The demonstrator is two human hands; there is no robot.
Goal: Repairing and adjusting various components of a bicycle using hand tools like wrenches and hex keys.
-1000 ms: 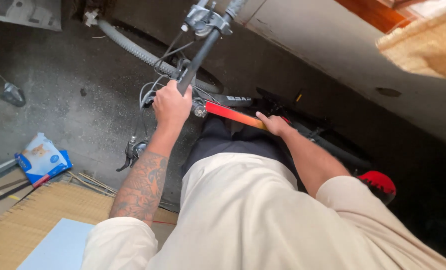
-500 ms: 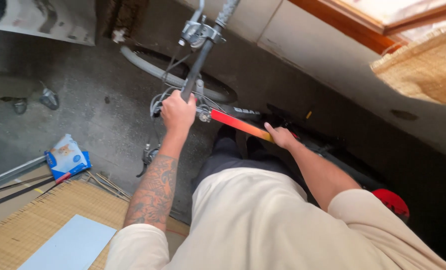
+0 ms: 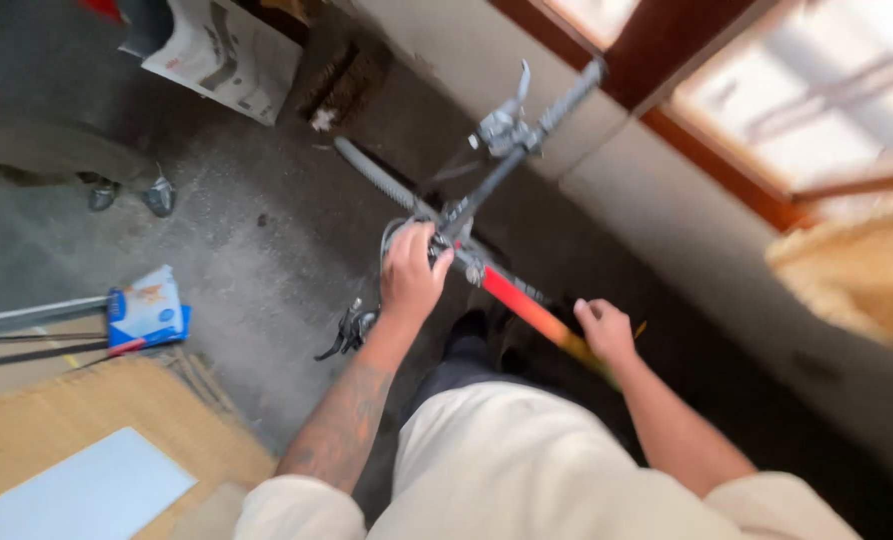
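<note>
Both hands clamp bike: L hand on handlebar, R hand on frame (wall close).

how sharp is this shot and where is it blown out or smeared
Head view: the window at upper right is overexposed, washing out what lies past it; motion blur smears the handlebar and the straw-coloured mass at right; the left hand on the bicycle's stem and the right hand on the red-orange frame tube are soft but readable; the floor is evenly lit.

Bright window glare, perhaps motion-blurred edges
</note>
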